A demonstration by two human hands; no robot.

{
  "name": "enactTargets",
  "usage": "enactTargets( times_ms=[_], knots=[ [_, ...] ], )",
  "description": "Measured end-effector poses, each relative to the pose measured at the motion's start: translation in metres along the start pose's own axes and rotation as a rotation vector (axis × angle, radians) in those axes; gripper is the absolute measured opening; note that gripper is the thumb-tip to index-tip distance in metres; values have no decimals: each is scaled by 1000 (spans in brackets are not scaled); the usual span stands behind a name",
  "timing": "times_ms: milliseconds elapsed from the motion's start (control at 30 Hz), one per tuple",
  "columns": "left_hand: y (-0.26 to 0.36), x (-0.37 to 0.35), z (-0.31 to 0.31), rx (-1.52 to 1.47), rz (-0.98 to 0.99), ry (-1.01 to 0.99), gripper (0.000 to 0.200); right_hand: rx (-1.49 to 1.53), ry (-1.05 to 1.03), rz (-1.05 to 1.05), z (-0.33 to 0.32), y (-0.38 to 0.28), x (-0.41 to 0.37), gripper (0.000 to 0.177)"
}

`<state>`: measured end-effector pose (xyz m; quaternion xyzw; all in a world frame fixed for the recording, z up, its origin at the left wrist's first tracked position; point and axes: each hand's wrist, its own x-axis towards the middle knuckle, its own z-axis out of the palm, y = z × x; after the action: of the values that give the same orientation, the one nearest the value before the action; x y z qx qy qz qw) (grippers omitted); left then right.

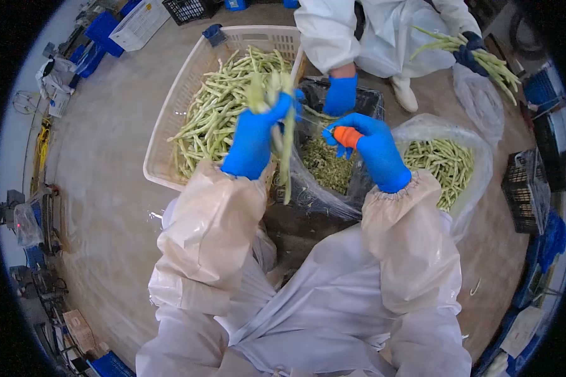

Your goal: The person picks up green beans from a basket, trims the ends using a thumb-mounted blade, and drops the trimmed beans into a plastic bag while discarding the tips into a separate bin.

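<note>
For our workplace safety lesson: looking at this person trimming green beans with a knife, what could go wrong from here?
1. The knife in the right hand points its blade toward the left hand, close by; a slip might cut the glove.
2. A co-worker's hand reaches into the scrap bin just beyond the blade and could be nicked.
3. The bunch of beans hangs loosely from the left hand; some may drop.

View: a single camera, worn on the person's head.
Direction: it looked forward and steeply down, over the person's own sleeves to the floor [107, 163].
Nearness: close; the left hand [253, 135] and right hand [370, 146] sat just above the middle.
Lens: fisheye, with a dark round border.
Far reach: the top edge took in the basket [170, 119] and a co-worker's sleeve [327, 31].
</note>
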<state>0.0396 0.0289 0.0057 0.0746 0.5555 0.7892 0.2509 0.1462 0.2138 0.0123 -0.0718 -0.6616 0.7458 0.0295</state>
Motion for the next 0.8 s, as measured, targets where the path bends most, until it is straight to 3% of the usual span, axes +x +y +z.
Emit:
enactTargets(
  times_ms=[133, 233, 333, 433, 533, 733, 800],
  knots=[
    [27, 20, -50, -252, 200, 124, 38, -588, 144, -110, -27, 24, 7, 19],
    [47, 20, -73, -358, 337, 294, 36, -1103, 367, -144, -43, 25, 7, 24],
    [54, 18, -77, -411, 381, 339, 34, -1050, 336, -637, -40, 27, 10, 26],
    [46, 20, -70, -391, 373, 314, 34, -436, 140, -271, -5, 16, 4, 28],
    [38, 14, -50, -400, 313, 308, 34, -293, -115, -113, 14, 15, 0, 28],
    [26, 21, -45, -494, 275, 289, 32, 219, -231, 151, 48, 35, -5, 29],
    [25, 21, -46, -503, 270, 303, 30, 170, -280, 200, 50, 25, -8, 29]
  ],
)
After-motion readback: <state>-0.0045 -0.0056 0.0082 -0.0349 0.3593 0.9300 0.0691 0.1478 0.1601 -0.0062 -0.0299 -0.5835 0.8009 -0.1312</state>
